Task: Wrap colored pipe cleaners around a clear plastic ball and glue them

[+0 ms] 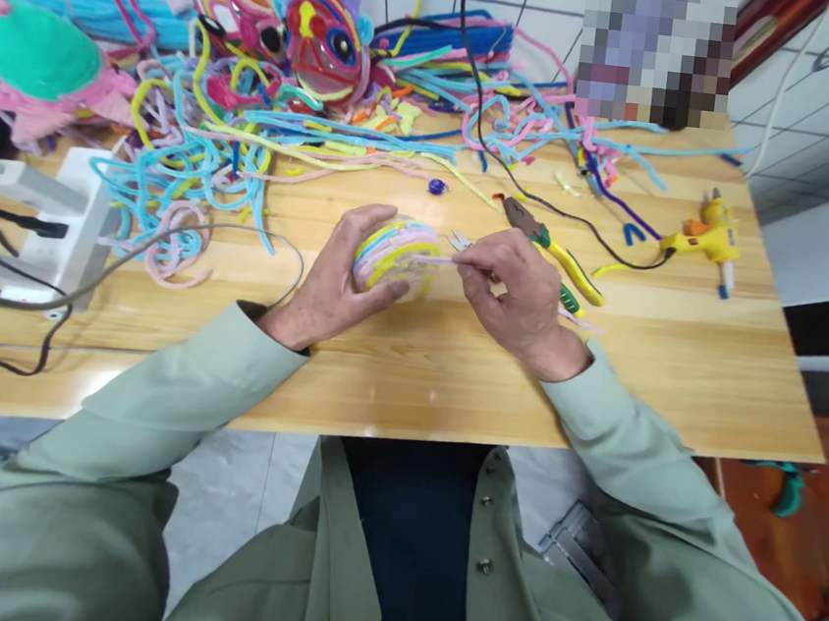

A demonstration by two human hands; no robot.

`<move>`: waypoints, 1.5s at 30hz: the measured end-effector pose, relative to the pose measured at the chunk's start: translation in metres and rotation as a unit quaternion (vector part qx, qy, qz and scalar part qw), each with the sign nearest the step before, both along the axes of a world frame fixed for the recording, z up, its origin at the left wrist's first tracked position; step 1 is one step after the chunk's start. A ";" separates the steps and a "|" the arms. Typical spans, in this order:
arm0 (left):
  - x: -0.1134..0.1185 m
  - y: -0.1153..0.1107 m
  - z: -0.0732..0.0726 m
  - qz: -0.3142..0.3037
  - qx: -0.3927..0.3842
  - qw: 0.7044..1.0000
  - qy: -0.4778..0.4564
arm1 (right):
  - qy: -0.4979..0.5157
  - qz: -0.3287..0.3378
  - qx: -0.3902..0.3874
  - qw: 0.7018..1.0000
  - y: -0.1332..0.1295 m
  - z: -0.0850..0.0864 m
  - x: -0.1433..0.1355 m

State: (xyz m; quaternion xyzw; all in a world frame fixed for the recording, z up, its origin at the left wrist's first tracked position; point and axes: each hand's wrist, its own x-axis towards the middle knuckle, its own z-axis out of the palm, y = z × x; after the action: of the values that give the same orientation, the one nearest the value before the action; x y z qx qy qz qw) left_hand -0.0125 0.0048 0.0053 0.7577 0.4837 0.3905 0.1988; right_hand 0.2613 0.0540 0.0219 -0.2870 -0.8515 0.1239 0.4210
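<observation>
My left hand [336, 278] is wrapped round a rounded craft piece [400, 250] coiled with pastel pipe cleaners in yellow, pink, blue and lilac. Its thumb presses on the near side. From the piece a thin pale lilac pipe cleaner [443, 260] runs across to my right hand [512, 291], where thumb and forefinger pinch its end. Just beyond my right hand lie pliers [567, 265] with yellow-green handles. The silver tips of a second tool [458, 241] show beside my right fingers, and my hand hides its middle. A small dark blue ball [436, 186] sits behind the craft piece.
A yellow glue gun [708, 238] rests at the right, its black cord crossing the table. Tangled pipe cleaners [201, 150] and decorated masks [328, 45] fill the back left. A white power strip [73, 215] with cables stands at the left. The table's front edge [401, 438] is near my body.
</observation>
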 end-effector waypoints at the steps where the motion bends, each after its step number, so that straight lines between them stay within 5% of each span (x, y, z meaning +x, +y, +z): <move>1: 0.001 0.000 0.000 0.004 -0.002 1.000 -0.002 | -0.008 -0.006 -0.001 1.000 0.000 0.000 0.000; 8: 0.001 0.001 -0.002 0.049 0.013 0.999 -0.015 | -0.011 0.000 0.040 0.999 -0.001 0.005 -0.004; 13: -0.007 0.008 -0.007 0.120 0.044 0.991 -0.037 | -0.142 0.051 0.000 0.989 -0.008 0.002 -0.003; 19: -0.011 0.011 -0.014 0.101 0.024 0.994 -0.032 | -0.238 0.104 -0.052 0.964 -0.007 -0.001 0.001; 25: -0.007 0.010 -0.017 0.103 0.026 0.994 -0.037 | -0.176 -0.107 -0.096 0.974 0.015 0.017 0.034; 30: 0.001 0.009 -0.018 0.111 0.066 0.989 -0.068 | -0.174 -0.262 -0.102 0.944 0.036 0.010 0.079; 36: 0.005 0.010 -0.020 0.105 0.078 0.988 -0.083 | -0.224 -0.295 -0.119 0.921 0.040 -0.001 0.099; 42: 0.011 0.015 -0.020 0.107 0.048 0.989 -0.090 | -0.194 -0.270 -0.115 0.936 0.026 0.011 0.091; 45: 0.015 0.016 -0.019 0.091 0.029 0.992 -0.088 | -0.188 -0.325 -0.127 0.918 0.025 0.018 0.104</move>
State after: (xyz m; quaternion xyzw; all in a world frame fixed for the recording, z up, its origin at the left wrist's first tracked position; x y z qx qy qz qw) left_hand 0.0026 0.0205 -0.0138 0.6786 0.5201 0.4857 0.1820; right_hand 0.3650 0.0791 0.0404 -0.6167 -0.7520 0.0314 0.2306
